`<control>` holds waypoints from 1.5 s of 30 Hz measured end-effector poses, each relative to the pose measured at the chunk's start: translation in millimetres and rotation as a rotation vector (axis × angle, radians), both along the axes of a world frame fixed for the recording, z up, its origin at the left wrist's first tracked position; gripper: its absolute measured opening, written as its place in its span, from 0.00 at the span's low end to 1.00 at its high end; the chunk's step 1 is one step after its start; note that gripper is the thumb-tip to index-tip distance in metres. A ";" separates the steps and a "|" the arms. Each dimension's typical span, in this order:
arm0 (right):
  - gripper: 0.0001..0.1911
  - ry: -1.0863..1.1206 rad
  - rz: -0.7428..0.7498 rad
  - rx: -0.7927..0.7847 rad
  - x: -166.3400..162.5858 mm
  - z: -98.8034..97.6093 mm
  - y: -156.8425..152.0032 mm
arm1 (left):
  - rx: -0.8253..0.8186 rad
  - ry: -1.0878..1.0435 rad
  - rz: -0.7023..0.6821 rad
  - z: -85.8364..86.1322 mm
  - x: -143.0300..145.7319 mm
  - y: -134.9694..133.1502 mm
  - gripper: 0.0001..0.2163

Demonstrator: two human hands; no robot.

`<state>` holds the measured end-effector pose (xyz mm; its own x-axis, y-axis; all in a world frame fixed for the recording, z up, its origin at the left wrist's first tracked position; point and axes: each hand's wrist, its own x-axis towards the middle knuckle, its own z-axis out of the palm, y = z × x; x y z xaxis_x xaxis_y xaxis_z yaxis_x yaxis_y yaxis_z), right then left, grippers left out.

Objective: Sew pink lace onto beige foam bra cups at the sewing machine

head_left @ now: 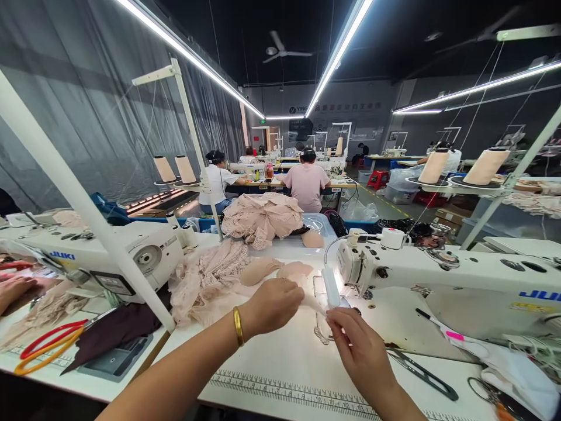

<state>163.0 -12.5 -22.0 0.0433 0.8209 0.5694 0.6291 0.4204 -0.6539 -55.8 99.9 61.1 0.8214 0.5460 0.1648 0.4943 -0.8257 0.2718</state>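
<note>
Hand work at a sewing table, seen from above the arms. At centre, spanning the gap between left hand (276,301) and right hand (362,342): a narrow strip of pale fabric (314,305), above the white table (263,359) and just beside the needle end of a sewing machine (394,269). On the left side, fingers curled inward and closed on the strip's far end, with a gold bangle (238,326) at the wrist. On the right side, thumb and forefinger pinched together on the strip's near end, remaining fingers loosely bent.

Beyond the left hand: 2 beige moulded cups (260,271), partly overlapped by lace fabric (213,275) at left. Farther back: a heaped bundle of beige lace (263,217), near a clear plastic box (323,224) with 1 more cup on top. Along the near table edge: a printed ruler scale (284,390). Near the right wrist: a dark flat tool (423,374), partly hidden at its far end; farther right, a white pen (451,335) with a pink band. On the neighbouring table at left: scissors (50,351) with red and orange handles, against dark cloth (116,333). In the background: 2 seated co-workers (305,186) in pink and white tops.
</note>
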 end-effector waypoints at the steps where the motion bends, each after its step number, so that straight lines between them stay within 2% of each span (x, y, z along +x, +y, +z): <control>1: 0.15 -0.044 0.024 -0.016 0.7 -4.0 4.1 | 0.079 0.034 -0.020 -6.4 -4.1 -5.1 0.05; 3: 0.15 -0.131 0.074 -0.083 6.7 -11.9 11.1 | 0.244 0.119 -0.114 -21.1 -9.0 -14.8 0.02; 5: 0.15 -0.195 0.121 -0.171 18.1 -16.9 15.5 | 0.367 0.170 -0.247 -34.2 -6.3 -20.5 0.07; 9: 0.17 -0.275 0.216 -0.289 47.4 -16.7 20.9 | 0.454 0.132 -0.433 -49.6 24.1 -11.6 0.05; 13: 0.18 -0.387 0.301 -0.225 71.5 -16.9 29.7 | 0.411 0.180 -0.426 -66.2 58.2 6.1 0.08; 18: 0.21 -0.501 0.309 -0.116 84.6 -23.7 32.6 | 0.423 0.055 -0.276 -87.1 65.4 3.5 0.08; 25: 0.21 -0.674 0.319 -0.098 87.5 -15.5 24.3 | 0.418 -0.020 -0.295 -89.1 62.8 4.9 0.07; 36: 0.18 -0.634 0.323 -0.093 88.7 -8.3 24.3 | 0.396 -0.100 -0.305 -84.4 69.2 2.3 0.07; 40: 0.18 -0.658 0.324 -0.107 89.1 -9.1 24.3 | 0.374 -0.058 -0.304 -83.8 69.6 1.2 0.06; 45: 0.17 -0.568 0.325 -0.102 88.1 -7.7 23.2 | 0.335 -0.016 -0.295 -84.4 69.3 0.8 0.05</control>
<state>251.1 10.8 -29.7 -0.5000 0.7924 0.3496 0.7392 0.6007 -0.3045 13.4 100.7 -23.3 0.9299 0.2033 0.3067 0.2224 -0.9745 -0.0285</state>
